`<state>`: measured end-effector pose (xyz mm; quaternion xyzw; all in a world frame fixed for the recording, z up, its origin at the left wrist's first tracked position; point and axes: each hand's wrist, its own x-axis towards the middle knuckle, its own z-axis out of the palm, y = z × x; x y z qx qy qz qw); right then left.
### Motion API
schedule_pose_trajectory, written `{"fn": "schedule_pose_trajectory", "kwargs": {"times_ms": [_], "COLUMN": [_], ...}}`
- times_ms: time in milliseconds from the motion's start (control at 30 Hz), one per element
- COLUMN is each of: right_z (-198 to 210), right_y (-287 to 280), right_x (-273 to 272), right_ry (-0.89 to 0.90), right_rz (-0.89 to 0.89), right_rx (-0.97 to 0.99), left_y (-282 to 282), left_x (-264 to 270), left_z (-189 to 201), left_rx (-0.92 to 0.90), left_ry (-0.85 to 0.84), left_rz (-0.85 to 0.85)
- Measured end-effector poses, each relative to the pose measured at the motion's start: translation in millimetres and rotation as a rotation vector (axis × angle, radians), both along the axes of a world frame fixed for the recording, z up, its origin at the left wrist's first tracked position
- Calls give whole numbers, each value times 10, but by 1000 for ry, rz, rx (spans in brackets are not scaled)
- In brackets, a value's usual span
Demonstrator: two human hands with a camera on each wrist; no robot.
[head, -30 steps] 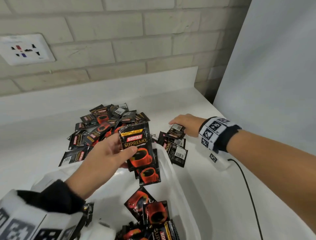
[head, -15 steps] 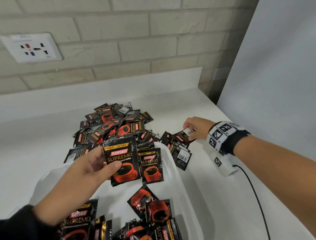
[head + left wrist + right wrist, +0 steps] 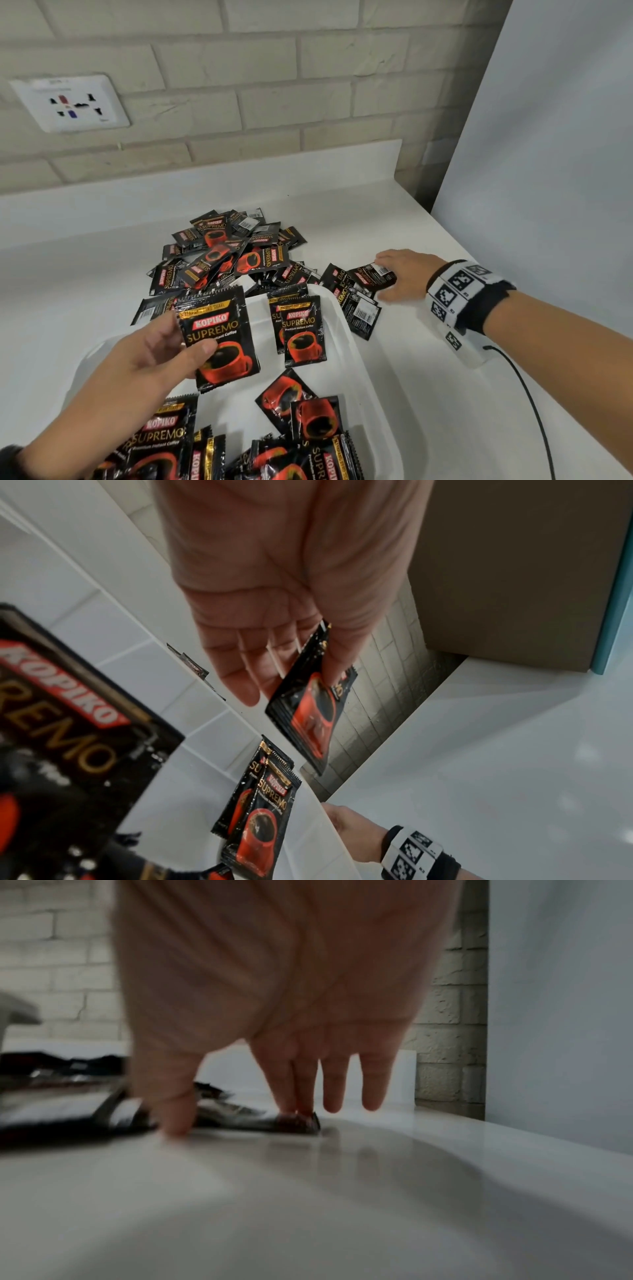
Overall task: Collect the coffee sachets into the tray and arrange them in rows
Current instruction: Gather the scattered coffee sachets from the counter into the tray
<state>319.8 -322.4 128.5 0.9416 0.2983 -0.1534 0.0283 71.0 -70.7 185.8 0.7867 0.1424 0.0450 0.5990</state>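
A white tray (image 3: pixel 363 377) sits at the near edge of the counter. My left hand (image 3: pixel 191 339) pinches a black-and-red coffee sachet (image 3: pixel 226 329) upright over the tray's far left part; the left wrist view shows that sachet (image 3: pixel 308 710) between thumb and fingers (image 3: pixel 246 685). Two sachets (image 3: pixel 303 329) lie overlapped at the tray's far end. More sachets (image 3: pixel 308 411) lie loose lower down. A pile of sachets (image 3: pixel 226 253) lies beyond the tray. My right hand (image 3: pixel 387 274) pinches one sachet (image 3: pixel 368 275) on the counter right of the pile, thumb and two fingertips (image 3: pixel 291 1107) on it.
A few barcode-side-up sachets (image 3: pixel 359 308) lie against the tray's far right corner. A wall socket (image 3: pixel 68 102) is on the brick wall. A white panel (image 3: pixel 548 171) closes the right side. A black cable (image 3: pixel 527 394) runs from my right wrist along the counter.
My left hand has drawn its sachet back and to the left over the tray. My right hand has shifted slightly right with a sachet under its fingers.
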Motion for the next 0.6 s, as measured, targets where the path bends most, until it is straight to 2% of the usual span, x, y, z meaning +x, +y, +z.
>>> {"fn": "schedule_pose_trajectory", "kwargs": {"times_ms": [133,233,333,367,433,500,600], "right_z": [-1,50,196,239,297,274,91], "right_y": [84,129,67,55,76,145,270], "right_x": [-45,-3,95,100,35,-78,-166], "right_ry": [-200,-217,-89,0,230,381,393], "right_rz": [84,43,-133,-144,-56,74,148], "right_rx": [-113,-102,93,185,312,229,120], "left_y": [-20,-60,-43,-27,2,5,-28], "left_x": [15,18,-3,-8,-11,-5,5], "left_z": [-16,4,4,-2,-27,-37,-32], "left_rx": [-3,-17,-8,-10,-14,-16,-14], "left_ry": [-5,-21,-28,-28,-31,-42,-60], "left_rz": [-8,-18,-8,-2,5,0,-10]}}
